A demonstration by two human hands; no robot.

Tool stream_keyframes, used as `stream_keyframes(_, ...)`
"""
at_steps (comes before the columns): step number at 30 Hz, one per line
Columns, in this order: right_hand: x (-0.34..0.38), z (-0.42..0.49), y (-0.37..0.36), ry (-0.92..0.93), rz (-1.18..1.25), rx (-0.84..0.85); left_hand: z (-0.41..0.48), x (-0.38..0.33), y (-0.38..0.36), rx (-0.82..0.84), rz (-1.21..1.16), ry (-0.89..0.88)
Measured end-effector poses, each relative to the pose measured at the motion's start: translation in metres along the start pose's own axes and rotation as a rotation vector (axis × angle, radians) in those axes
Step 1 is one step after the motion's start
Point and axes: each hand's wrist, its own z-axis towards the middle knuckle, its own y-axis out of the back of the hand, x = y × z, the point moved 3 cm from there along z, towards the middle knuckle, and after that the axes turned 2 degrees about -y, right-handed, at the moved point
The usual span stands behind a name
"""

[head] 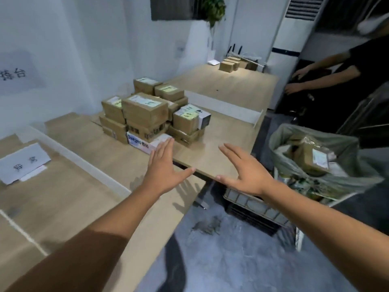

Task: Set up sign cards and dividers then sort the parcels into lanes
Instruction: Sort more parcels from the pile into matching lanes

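Note:
A heap of brown cardboard parcels (147, 110) with pale labels stands on the wooden table (221, 144), a white-and-blue box (143, 141) at its front. My left hand (163, 165) hovers with straight fingers just in front of that box, holding nothing. To its right my right hand (242, 167) is stretched out flat above the table's near edge, also empty. A white sign card (23, 162) lies at the left. White divider strips run across the table: one (84, 161) beside the card, another (223, 107) behind the heap.
A cart at the right carries a grey-green bag (315, 157) with more parcels over a crate (252, 204). Several boxes (231, 64) sit at the table's far end. Another person (328, 68) in black stands at the far right. Grey floor lies below.

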Motion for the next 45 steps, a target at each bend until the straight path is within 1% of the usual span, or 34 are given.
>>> stream_keyframes(3, -0.076, 0.008, 0.011, -0.072, 0.006, -0.004, 0.049, -0.037, -0.051, 0.013, -0.023, -0.017)
stream_keyframes(5, -0.112, 0.023, 0.014, -0.08, 0.012, 0.003, 0.076, -0.046, -0.074, 0.018, -0.023, -0.002)
stream_keyframes(8, -0.148, 0.06, 0.01, -0.05, 0.042, 0.022, 0.114, -0.043, -0.094, 0.021, -0.013, 0.028)
stream_keyframes(11, -0.171, 0.113, -0.005, -0.01, 0.094, 0.029, 0.158, -0.02, -0.11, 0.003, -0.034, 0.09)
stream_keyframes(17, -0.202, 0.24, -0.059, 0.085, 0.095, 0.115, 0.246, 0.041, -0.148, -0.027, -0.081, 0.211)
stream_keyframes(20, -0.215, 0.299, -0.076, 0.145, 0.06, 0.18, 0.283, 0.067, -0.162, -0.028, -0.059, 0.278)
stream_keyframes(23, -0.23, 0.359, -0.084, 0.196, 0.072, 0.171, 0.32, 0.088, -0.169, -0.057, -0.058, 0.346)
stream_keyframes(26, -0.251, 0.411, -0.099, 0.214, 0.118, 0.195, 0.349, 0.1, -0.181, -0.031, -0.071, 0.415)
stream_keyframes(32, -0.289, 0.51, -0.157, 0.414, 0.041, 0.28, 0.404, 0.131, -0.228, 0.01, -0.074, 0.586)
stream_keyframes(35, -0.296, 0.541, -0.187, 0.556, -0.058, 0.359, 0.42, 0.144, -0.251, -0.047, -0.122, 0.668)
stream_keyframes(38, -0.299, 0.558, -0.206, 0.697, -0.052, 0.323, 0.433, 0.154, -0.271, -0.1, -0.272, 0.704)
stream_keyframes(41, -0.304, 0.565, -0.217, 0.74, -0.024, 0.267, 0.434, 0.156, -0.287, -0.171, -0.304, 0.76)
stream_keyframes(45, -0.307, 0.568, -0.218, 0.782, 0.029, 0.299, 0.432, 0.148, -0.293, -0.25, -0.335, 0.798)
